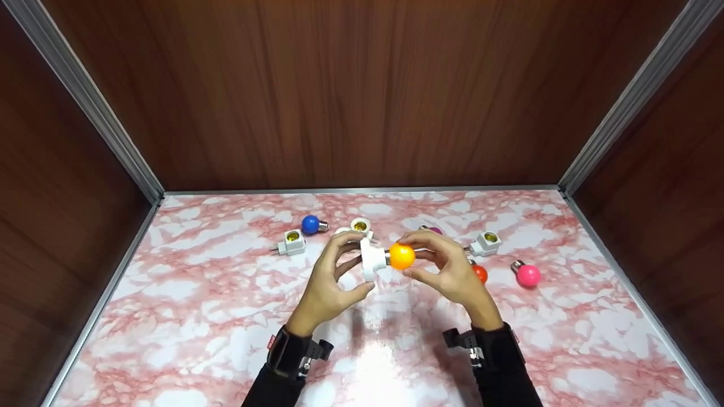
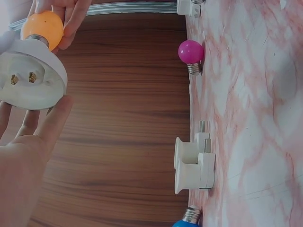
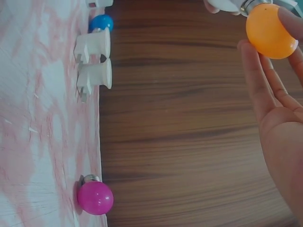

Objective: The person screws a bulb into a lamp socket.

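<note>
My left hand (image 1: 327,280) grips a white round-based lamp holder (image 1: 370,261) by its rim, thumb below and fingers above. An orange light bulb (image 1: 402,256) is pinched between the thumb and fingers of my right hand (image 1: 451,270). The two are held in line above the table, the bulb's metal screw base at the holder's mouth with some of the metal showing. In the left wrist view, the hollow back of the lamp holder (image 2: 35,90) shows two brass contacts. From the right wrist, much of the lamp holder is cut off by the frame's top edge.
Beyond my hands on the marbled table (image 1: 186,328) lie a blue bulb (image 1: 310,224), a magenta bulb (image 2: 191,51) and white plug-in sockets (image 1: 293,243). At right are another plug-in socket (image 1: 487,244), a red bulb (image 1: 480,274) and a pink bulb (image 1: 529,276). Wooden walls (image 1: 362,102) enclose the table.
</note>
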